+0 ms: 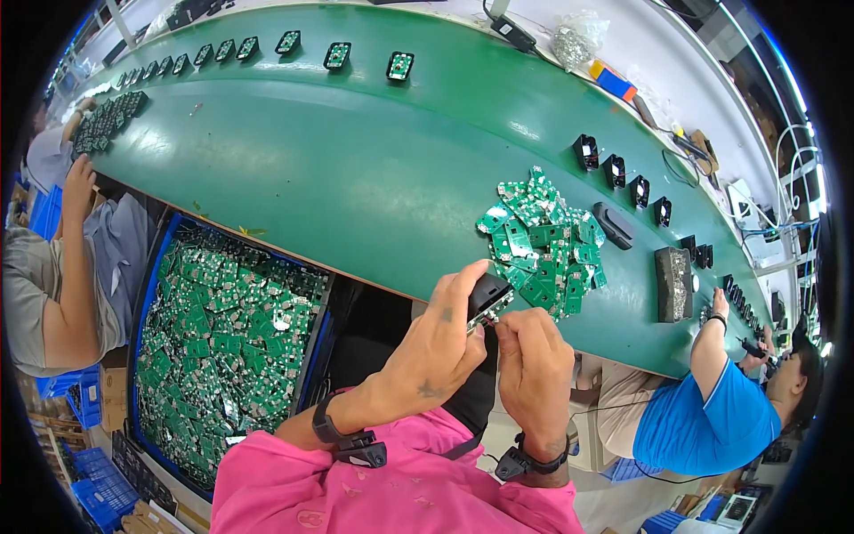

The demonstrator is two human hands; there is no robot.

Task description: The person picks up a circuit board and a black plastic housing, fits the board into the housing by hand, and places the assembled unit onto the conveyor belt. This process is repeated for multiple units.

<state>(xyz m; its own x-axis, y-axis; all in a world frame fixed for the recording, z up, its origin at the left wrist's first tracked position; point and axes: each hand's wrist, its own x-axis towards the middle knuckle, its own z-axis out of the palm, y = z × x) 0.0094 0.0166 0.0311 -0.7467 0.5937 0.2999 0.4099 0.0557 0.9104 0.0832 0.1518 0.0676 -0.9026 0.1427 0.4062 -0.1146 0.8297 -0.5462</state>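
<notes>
Left hand pinches a black housing over the belt's near edge; right hand's fingertips close on a small part, seemingly a board, at its mouth. Skewed entry could jam it, or it drops off the edge.

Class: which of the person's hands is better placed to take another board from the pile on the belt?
Right, probably. The right hand lies just below the pile, pinching only at the black housing's edge; the left hand grips that housing.
</notes>
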